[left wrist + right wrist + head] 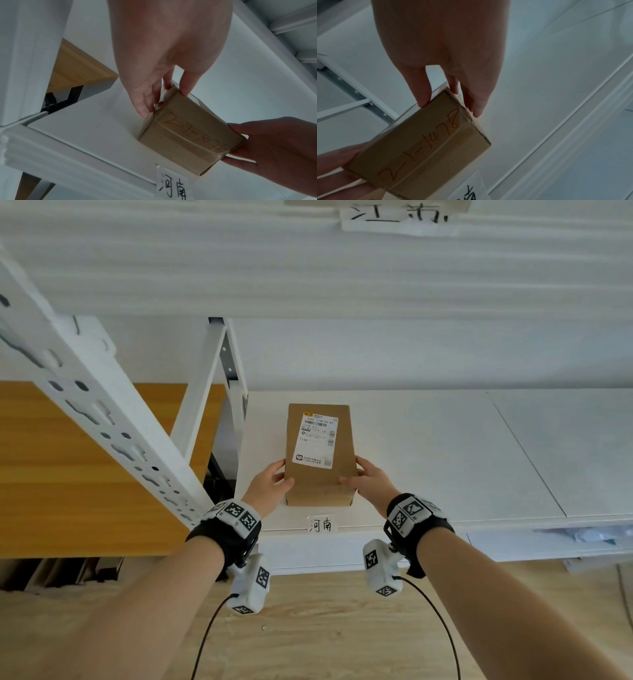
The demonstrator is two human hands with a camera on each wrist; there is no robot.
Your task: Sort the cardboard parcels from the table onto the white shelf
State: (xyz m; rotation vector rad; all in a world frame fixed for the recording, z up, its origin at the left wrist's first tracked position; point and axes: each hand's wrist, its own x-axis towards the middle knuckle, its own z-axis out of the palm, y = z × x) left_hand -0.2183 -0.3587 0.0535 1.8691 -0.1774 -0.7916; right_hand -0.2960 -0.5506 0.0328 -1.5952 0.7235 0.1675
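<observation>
A brown cardboard parcel (320,453) with a white shipping label on top lies on the white shelf (428,457), near its front edge and left end. My left hand (279,474) holds its left side, thumb on the top face, fingers along the side. My right hand (359,474) holds the right side the same way. The left wrist view shows the parcel (187,135) end-on with orange handwriting, my left hand (154,94) at one corner and the right hand (274,148) opposite. From the right wrist, my right hand (453,83) pinches the parcel (423,148).
A paper tag with handwritten characters (321,523) hangs on the shelf's front edge just below the parcel. A perforated white upright (102,392) slants at the left, with a wooden table (68,474) behind it. Another shelf board spans overhead. Bare shelf surface extends to the right.
</observation>
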